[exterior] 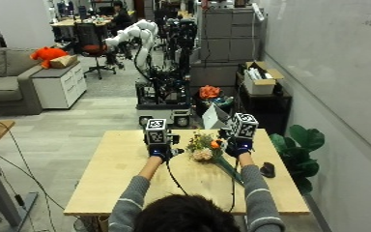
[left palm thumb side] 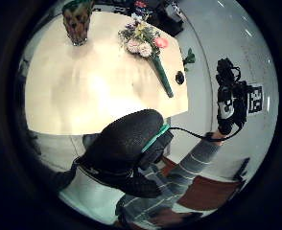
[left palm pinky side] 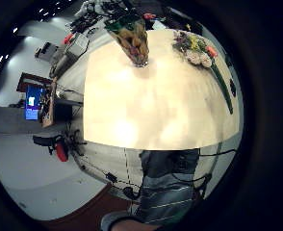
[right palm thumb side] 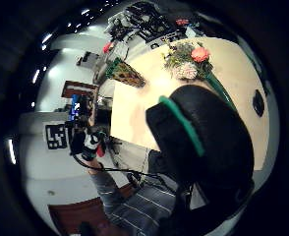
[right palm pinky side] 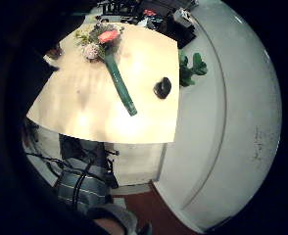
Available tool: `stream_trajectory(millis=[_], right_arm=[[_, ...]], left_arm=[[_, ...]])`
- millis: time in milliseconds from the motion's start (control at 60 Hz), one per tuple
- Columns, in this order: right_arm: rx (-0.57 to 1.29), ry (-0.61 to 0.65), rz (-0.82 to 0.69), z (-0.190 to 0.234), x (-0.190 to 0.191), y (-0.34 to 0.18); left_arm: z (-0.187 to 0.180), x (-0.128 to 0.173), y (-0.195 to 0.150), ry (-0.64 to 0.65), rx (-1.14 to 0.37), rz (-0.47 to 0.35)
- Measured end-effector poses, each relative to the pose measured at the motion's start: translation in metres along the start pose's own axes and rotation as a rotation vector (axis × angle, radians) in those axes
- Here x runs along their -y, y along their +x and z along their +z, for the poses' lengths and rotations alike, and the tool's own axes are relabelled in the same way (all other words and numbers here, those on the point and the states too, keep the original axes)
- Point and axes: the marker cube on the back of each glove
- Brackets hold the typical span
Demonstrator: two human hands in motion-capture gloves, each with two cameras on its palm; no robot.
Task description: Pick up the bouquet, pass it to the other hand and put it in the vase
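The bouquet (exterior: 205, 146) lies on the light wooden table (exterior: 121, 188), its orange and pale flowers toward the far edge and its green wrapped stems (exterior: 229, 171) pointing back at me. The patterned vase (left palm pinky side: 132, 41) stands upright near the far edge, left of the flowers (left palm thumb side: 141, 40); in the outside view my left hand mostly hides it. Both hands hang high above the table and hold nothing. My left hand (exterior: 158, 151) is up over the vase side, and my right hand (exterior: 238, 146) is just right of the flowers. No fingers show in the palm views.
A small black object (exterior: 267, 169) lies on the table right of the stems. A potted plant (exterior: 298, 145) stands beside the table's right edge, by the wall. Equipment racks (exterior: 166, 92) stand beyond the far edge.
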Motion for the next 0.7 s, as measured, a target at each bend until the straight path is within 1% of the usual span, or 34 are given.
stream_trajectory(millis=[100,233,367,450,567,700], right_arm=[[-0.002,-0.002,-0.004,0.001,-0.001,0.003],[0.005,0.005,-0.009,0.0,0.0,0.008],[-0.002,-0.004,-0.004,-0.006,-0.001,0.009],[-0.009,-0.012,-0.001,-0.011,-0.002,0.006],[-0.049,-0.003,0.026,-0.014,0.003,0.007],[-0.081,0.042,0.083,-0.013,0.005,0.011]], left_arm=[[0.001,0.002,-0.003,-0.002,0.007,-0.018],[-0.008,-0.006,0.002,0.013,-0.004,-0.01],[-0.007,-0.001,0.002,0.014,-0.006,-0.004],[-0.001,0.008,-0.001,0.032,-0.013,-0.016],[0.003,0.018,-0.003,0.118,-0.017,-0.003],[0.005,0.013,0.001,0.09,-0.061,0.024]])
